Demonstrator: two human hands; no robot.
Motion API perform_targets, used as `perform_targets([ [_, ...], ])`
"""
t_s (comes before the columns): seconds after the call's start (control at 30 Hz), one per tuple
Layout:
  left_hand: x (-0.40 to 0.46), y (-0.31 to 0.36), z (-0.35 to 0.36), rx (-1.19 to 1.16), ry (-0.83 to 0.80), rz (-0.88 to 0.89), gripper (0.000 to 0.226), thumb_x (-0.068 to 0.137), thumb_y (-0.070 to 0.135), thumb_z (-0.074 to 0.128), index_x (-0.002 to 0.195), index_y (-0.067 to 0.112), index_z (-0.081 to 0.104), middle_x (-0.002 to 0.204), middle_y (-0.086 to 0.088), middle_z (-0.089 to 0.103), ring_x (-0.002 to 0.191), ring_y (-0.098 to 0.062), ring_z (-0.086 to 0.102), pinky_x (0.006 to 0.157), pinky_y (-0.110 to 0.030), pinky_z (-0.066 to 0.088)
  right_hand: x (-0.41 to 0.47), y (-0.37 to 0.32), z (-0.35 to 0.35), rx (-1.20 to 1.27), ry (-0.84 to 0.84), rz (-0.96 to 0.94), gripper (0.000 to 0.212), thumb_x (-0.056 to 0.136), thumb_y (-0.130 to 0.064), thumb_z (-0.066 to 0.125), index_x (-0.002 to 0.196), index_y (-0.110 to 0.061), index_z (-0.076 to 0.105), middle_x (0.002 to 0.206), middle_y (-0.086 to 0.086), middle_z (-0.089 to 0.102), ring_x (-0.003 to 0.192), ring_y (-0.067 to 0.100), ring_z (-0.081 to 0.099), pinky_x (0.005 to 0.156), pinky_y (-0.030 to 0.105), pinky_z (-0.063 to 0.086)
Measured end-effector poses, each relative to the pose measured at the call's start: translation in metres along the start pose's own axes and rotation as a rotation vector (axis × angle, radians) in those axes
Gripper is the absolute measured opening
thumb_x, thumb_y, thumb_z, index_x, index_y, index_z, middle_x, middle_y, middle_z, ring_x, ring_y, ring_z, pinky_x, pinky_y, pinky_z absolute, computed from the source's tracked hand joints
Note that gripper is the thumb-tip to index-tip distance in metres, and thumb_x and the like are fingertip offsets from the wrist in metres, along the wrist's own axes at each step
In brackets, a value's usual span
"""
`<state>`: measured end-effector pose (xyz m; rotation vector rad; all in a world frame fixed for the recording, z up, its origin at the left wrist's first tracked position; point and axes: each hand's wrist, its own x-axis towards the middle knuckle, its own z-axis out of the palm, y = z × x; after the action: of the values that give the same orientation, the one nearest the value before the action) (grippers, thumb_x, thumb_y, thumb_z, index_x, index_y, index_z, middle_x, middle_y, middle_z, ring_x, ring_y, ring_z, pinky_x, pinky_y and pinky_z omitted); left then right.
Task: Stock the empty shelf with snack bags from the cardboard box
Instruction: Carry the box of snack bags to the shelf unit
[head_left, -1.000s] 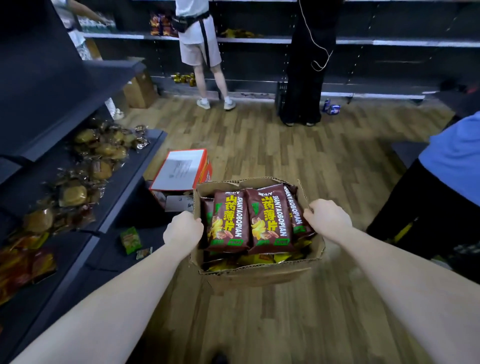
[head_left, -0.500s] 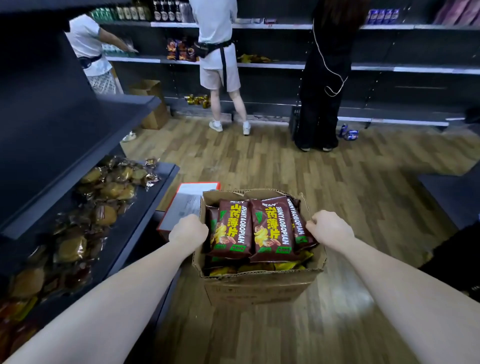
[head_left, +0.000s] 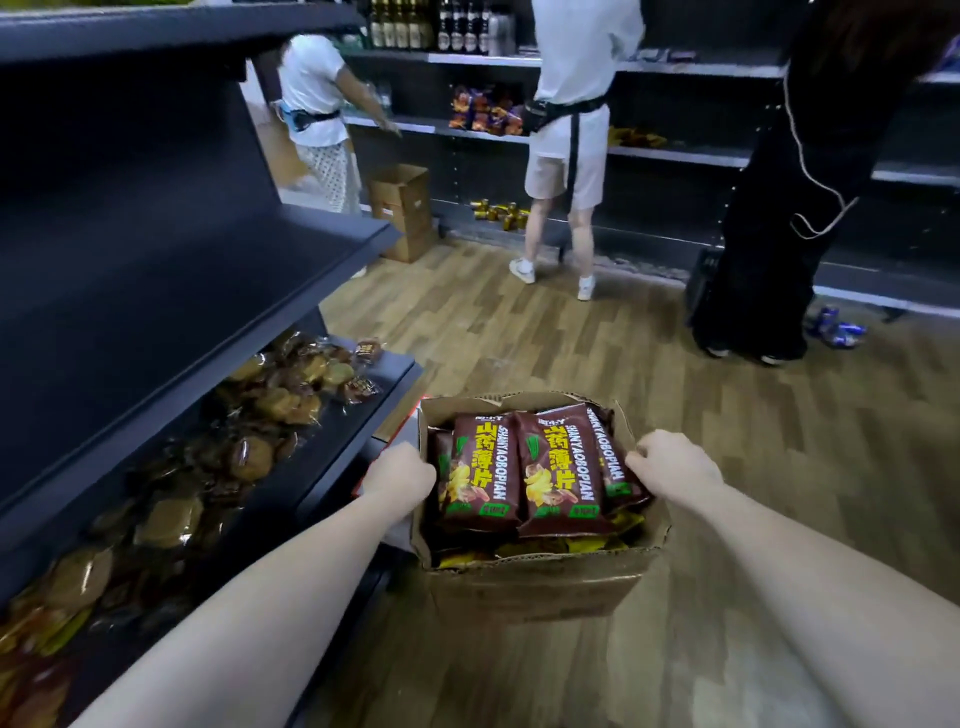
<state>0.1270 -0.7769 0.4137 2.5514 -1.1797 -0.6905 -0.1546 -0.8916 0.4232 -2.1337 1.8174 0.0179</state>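
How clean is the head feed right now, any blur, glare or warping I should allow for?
Head view: snack bags in the cardboard box read sharp between left hand and right hand; forearms and floor smear toward the bottom edge; wide-angle bends the dark shelf; dim light, faint sheen on the floorboards.

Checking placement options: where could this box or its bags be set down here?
The dark middle shelf on the left is bare. The shelf below it is crowded with wrapped snacks. The wood floor between the cardboard box and the standing people is open.
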Motion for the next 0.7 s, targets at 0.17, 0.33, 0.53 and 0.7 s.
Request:
perform_targets([
  [0.17,0.023,0.010,-0.007,-0.083,0.023,-0.148,0.016,0.087,0.017,0.047,0.096,0.010,0.057,0.098,-0.010,0.060,0.089,-0.029,0.057,0.072,-0.030,0.044,0.068,-0.025,-0.019,-0.067,-0.043,-0.116,0.026,0.088,-0.028,0.043,0.068,-0.014,0.051,0.075,0.001,0.058,0.076,0.025,0.059,0.062,0.028,0.044],
  [0.33,0.051,0.007,-0.015,-0.160,0.037,-0.269,0.019,0.084,0.018,0.048,0.093,0.008,0.061,0.095,-0.010,0.064,0.088,-0.032,0.063,0.076,-0.032,0.053,0.124,-0.063,-0.021,-0.108,-0.077,-0.200,0.025,0.088,-0.029,0.043,0.076,-0.014,0.059,0.076,-0.001,0.059,0.076,0.024,0.058,0.061,0.027,0.043],
  [0.53,0.106,-0.013,-0.025,-0.291,-0.023,-0.379,0.014,0.086,0.011,0.045,0.083,0.006,0.058,0.087,-0.013,0.066,0.079,-0.031,0.066,0.067,-0.040,0.060,0.188,-0.115,0.003,-0.161,-0.154,-0.267,0.023,0.090,-0.033,0.043,0.079,-0.019,0.057,0.084,-0.001,0.064,0.081,0.021,0.062,0.065,0.028,0.048],
  [0.7,0.144,-0.029,-0.030,-0.430,-0.108,-0.486,0.013,0.091,0.006,0.043,0.094,0.003,0.055,0.076,-0.011,0.058,0.079,-0.035,0.067,0.054,-0.037,0.058,0.228,-0.157,0.023,-0.208,-0.213,-0.297,0.024,0.090,-0.036,0.045,0.088,-0.018,0.060,0.088,0.000,0.065,0.082,0.022,0.063,0.073,0.033,0.053],
])
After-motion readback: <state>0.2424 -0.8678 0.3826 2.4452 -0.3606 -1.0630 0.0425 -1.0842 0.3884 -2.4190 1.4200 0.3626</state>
